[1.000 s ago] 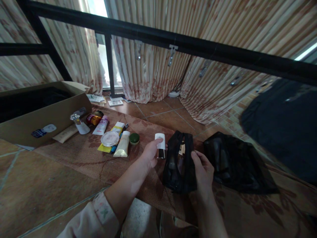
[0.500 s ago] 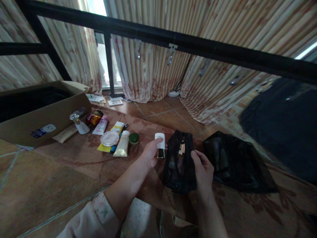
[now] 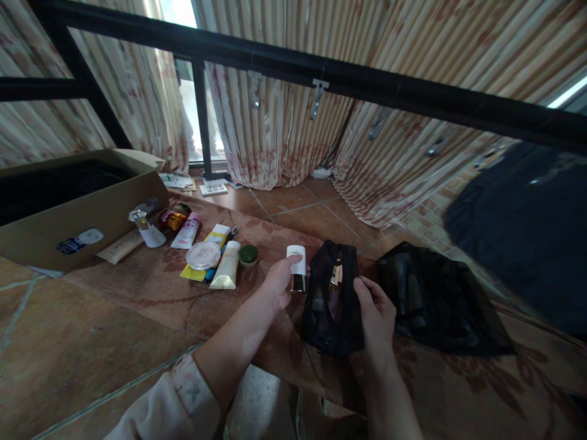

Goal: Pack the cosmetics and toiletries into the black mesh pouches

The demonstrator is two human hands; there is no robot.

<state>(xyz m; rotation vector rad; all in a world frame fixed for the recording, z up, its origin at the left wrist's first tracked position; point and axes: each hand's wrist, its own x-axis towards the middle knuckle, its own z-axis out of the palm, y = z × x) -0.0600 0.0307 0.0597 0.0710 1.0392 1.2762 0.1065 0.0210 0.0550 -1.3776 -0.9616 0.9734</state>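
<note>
In my left hand [image 3: 279,282] is a small white bottle [image 3: 297,256] with a shiny dark end pointing toward me, my thumb lying across it. Just to its right is a black mesh pouch [image 3: 316,318], its top unzipped, with gold-coloured and other items [image 3: 337,275] partly showing inside. My right hand [image 3: 376,305] pinches the pouch's right edge between thumb and fingers. Left of the bottle lie a green-lidded jar [image 3: 248,255], a pale gold tube [image 3: 226,269] and a round clear-lidded compact [image 3: 203,256].
Farther left are a pink-and-white tube [image 3: 187,231], a clear-topped bottle [image 3: 150,234] and a tan tube [image 3: 121,245] beside a cardboard box [image 3: 114,214]. A second black bag [image 3: 440,305] lies at right on the reddish-brown cloth [image 3: 160,305]. A dark metal rail [image 3: 284,58] crosses ahead.
</note>
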